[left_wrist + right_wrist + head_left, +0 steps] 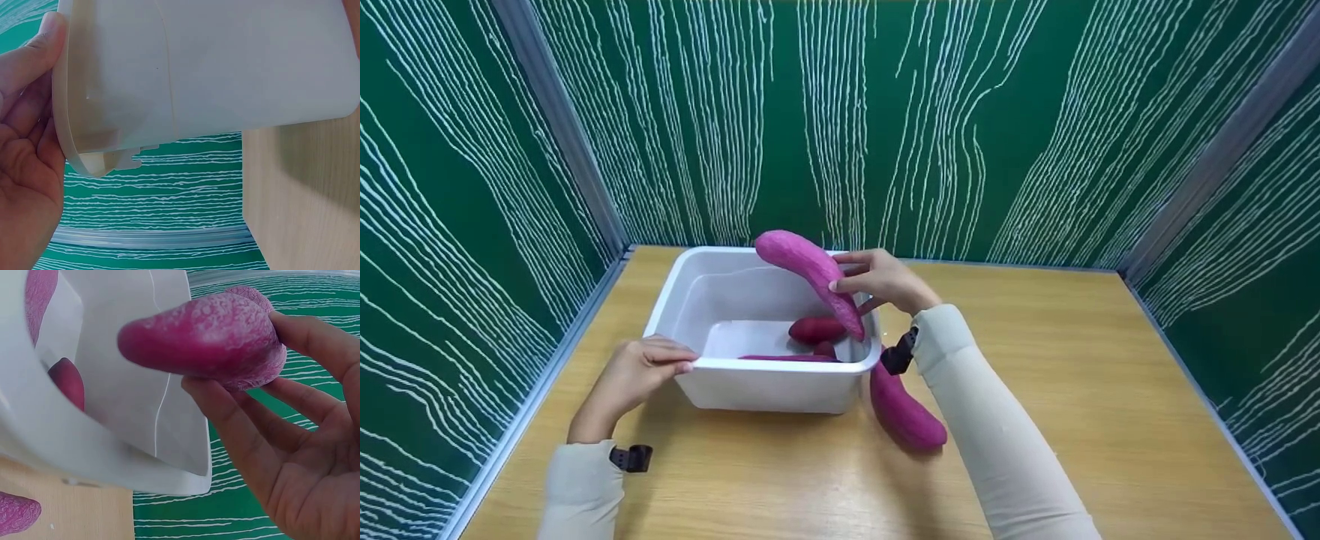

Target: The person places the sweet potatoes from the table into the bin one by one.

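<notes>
A long, curved pink sweet potato (802,262) slants above the right end of a white plastic bin (769,386). My right hand (885,281) pinches it between thumb and fingertips; in the right wrist view its tapered end points toward the bin's inside. With thumb and fingers on either side, my left hand (641,371) grips the bin's rim at the near left corner. Inside the bin lie a dark red sweet potato (812,330), a smaller red piece beside it and a long pink one (787,358), partly hidden by the near wall.
Another long pink sweet potato (911,416) lies on the wooden table (1080,390) right of the bin, its far end hidden by my right wrist. Green walls (780,150) with white wavy lines and grey metal corner posts (1207,157) enclose the table's back and sides.
</notes>
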`<state>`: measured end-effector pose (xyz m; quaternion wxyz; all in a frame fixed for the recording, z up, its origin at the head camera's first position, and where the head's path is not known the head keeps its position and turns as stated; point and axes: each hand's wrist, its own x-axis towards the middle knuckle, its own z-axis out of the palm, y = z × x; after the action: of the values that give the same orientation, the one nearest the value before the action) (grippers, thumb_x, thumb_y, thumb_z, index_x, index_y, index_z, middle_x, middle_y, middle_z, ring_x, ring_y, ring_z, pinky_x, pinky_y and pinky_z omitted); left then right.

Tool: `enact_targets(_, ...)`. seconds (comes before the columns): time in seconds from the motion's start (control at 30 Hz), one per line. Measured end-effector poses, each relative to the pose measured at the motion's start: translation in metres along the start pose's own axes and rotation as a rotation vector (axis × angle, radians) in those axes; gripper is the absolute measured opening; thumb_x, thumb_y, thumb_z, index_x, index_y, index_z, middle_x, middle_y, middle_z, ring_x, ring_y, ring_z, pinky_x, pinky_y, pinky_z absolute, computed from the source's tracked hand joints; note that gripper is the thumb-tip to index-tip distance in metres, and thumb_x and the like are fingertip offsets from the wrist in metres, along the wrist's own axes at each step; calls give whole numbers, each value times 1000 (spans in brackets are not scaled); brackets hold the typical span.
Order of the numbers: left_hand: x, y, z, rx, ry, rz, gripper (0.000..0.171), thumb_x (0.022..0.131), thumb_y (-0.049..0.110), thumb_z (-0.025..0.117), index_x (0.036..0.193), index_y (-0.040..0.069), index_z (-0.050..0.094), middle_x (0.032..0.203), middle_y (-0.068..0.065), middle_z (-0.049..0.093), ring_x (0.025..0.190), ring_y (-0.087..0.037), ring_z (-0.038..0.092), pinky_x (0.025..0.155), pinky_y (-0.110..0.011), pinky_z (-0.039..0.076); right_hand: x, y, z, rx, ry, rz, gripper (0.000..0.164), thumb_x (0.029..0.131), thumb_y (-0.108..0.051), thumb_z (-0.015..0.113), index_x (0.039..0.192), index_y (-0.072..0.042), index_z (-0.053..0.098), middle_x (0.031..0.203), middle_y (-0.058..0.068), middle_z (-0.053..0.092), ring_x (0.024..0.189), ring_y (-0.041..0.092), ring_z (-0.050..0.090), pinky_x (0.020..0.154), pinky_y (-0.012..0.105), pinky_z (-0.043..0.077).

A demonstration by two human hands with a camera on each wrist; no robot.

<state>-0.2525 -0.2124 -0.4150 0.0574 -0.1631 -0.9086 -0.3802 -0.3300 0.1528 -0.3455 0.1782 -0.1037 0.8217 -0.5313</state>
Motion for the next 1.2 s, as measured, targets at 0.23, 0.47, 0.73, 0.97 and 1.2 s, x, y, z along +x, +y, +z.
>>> enact_targets(0.23, 1, -2, 2, 15, 29, 46, 15, 79, 10, 78, 93, 10, 79, 92, -4, 76, 95, -24, 68, 91, -44, 53, -1, -2, 1, 40, 61, -19, 49, 87, -18, 69, 134, -12, 56, 125, 11, 64, 106, 27, 65, 77, 43, 59)
enact_targets(0.47, 0, -1, 1, 2, 11, 20, 16, 80, 10, 77, 96, 9, 78, 96, -7, 75, 99, -27, 67, 93, -48, 52, -3, -4, 0, -1, 61, -17, 42, 89, -18, 66, 130, -11, 59, 128, 13, 62, 104, 27, 66, 83, 44, 57)
enact_targets(0.73, 0, -2, 0, -17, 2, 16, 16, 81, 10, 76, 97, 10, 78, 97, -8, 75, 101, -28, 66, 94, -47, 51, -5, -2, 0, -31, 27, 19, 45, 90, -20, 68, 133, -10, 58, 130, 11, 62, 103, 27, 66, 88, 45, 55)
enact_targets(0.97, 0, -3, 1, -15, 3, 15, 16, 81, 10, 76, 97, 10, 78, 97, -8, 75, 100, -28, 66, 94, -47, 52, -6, 1, -1, -42, 23, 33, 45, 90, -21, 68, 133, -11, 58, 129, 10, 62, 102, 24, 66, 84, 41, 57)
enact_targets(1.2, 2, -4, 2, 10, 30, 54, 16, 78, 7, 78, 93, 9, 79, 93, -5, 76, 96, -23, 68, 89, -40, 54, -7, 1, -2, -24, 5, 27, 45, 90, -19, 67, 133, -8, 57, 131, 16, 61, 96, 22, 67, 86, 42, 57)
